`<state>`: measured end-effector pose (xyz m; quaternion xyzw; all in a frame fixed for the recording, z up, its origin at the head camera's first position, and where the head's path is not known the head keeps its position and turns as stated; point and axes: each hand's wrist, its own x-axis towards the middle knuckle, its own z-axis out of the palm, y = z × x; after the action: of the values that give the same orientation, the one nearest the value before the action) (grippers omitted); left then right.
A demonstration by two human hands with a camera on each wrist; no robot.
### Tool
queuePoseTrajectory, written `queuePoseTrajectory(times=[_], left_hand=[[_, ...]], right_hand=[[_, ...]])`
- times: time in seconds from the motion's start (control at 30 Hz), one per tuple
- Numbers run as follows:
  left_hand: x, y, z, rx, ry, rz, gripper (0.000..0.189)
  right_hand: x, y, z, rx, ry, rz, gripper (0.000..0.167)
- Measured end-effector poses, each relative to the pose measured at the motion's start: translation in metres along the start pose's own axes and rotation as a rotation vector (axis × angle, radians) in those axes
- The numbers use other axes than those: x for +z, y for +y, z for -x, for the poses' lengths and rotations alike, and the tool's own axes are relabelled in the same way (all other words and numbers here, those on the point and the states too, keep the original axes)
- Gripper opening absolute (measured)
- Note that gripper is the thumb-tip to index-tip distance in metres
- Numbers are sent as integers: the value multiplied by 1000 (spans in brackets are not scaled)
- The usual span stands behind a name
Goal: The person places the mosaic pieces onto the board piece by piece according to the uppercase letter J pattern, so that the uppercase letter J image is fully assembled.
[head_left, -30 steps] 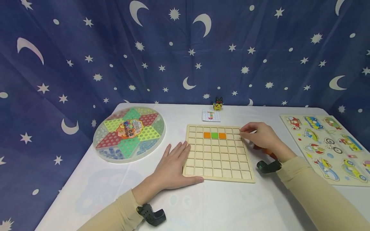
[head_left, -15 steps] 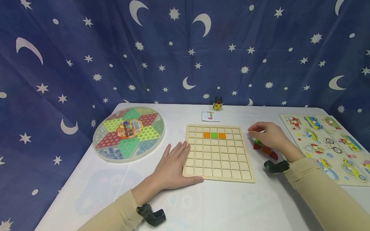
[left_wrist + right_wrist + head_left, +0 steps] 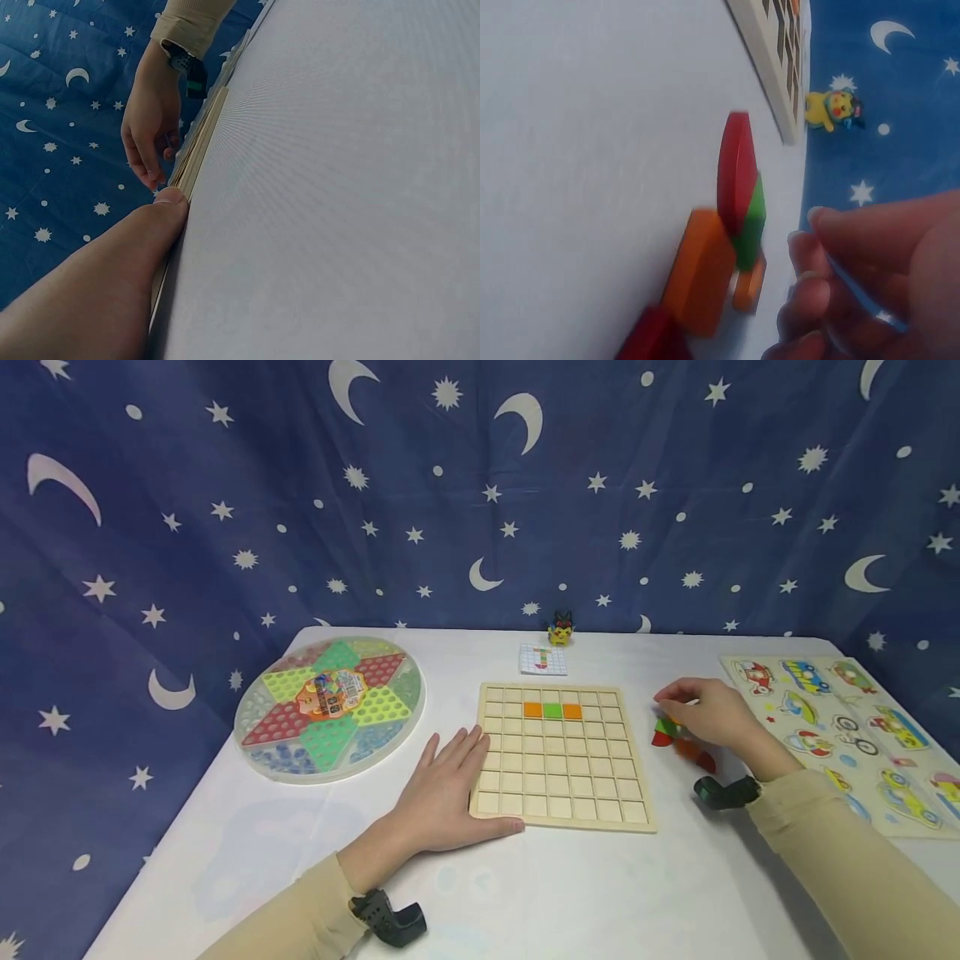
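My left hand (image 3: 446, 797) lies with fingers spread on the left edge of a wooden grid board (image 3: 562, 768), its thumb along the near edge. Two orange tiles and a green tile (image 3: 552, 711) sit in a row on the board. Right of the board, my right hand (image 3: 708, 710) hovers with bent fingers above a few loose pieces. In the right wrist view these are a red curved piece (image 3: 737, 169), a green piece (image 3: 754, 217), orange blocks (image 3: 701, 270) and a dark red piece (image 3: 656, 337). The thumb and fingers of that hand hold nothing.
A round Chinese checkers set (image 3: 330, 710) lies to the left. Behind the board are a gridded pattern card (image 3: 543, 660) and a small yellow-and-black figure (image 3: 560, 629). At the right lies a picture puzzle board (image 3: 847, 735). A blue star-and-moon curtain (image 3: 420, 485) hangs behind the table.
My right hand has moved right, from the board's right edge to over the loose pieces, uncovering more of them. My left hand has stayed in place on the board.
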<state>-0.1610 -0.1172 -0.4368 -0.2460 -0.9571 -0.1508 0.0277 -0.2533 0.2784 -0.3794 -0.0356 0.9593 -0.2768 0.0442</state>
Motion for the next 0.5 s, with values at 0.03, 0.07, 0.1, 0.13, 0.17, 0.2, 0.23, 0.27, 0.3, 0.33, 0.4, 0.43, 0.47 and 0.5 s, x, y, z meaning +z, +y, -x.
queuePoseTrajectory(times=[0.03,0.07,0.1,0.13,0.17,0.2,0.23,0.27,0.3,0.33,0.4,0.43,0.47,0.5], left_hand=[[0,0,0,0,4,-1,125],[0,0,0,0,6,-5,126],[0,-1,0,0,7,-7,126],[0,0,0,2,9,-6,126],[0,0,0,7,13,-5,125],[0,0,0,11,15,-3,125],[0,0,0,13,18,-3,125],[0,0,0,15,18,-2,125],[0,0,0,17,19,-2,125],[0,0,0,17,19,-3,125],[0,0,0,18,21,-3,124],[0,1,1,18,21,-1,124],[-1,1,1,19,21,1,124],[-1,1,0,18,19,-1,124]], right_hand=[[-1,1,0,0,2,3,30],[-1,2,0,4,4,4,29],[-2,3,0,5,6,5,29],[-3,4,1,5,11,10,28],[-4,6,1,5,15,17,29],[-5,8,2,7,19,20,28],[-6,9,3,7,22,25,28],[-7,10,3,9,21,25,28],[-7,12,3,11,18,24,29],[-7,13,3,16,13,24,29],[-8,16,4,28,-6,23,31],[-8,17,4,37,-19,25,33],[-8,18,5,48,-34,25,34],[-9,19,5,59,-48,28,37]])
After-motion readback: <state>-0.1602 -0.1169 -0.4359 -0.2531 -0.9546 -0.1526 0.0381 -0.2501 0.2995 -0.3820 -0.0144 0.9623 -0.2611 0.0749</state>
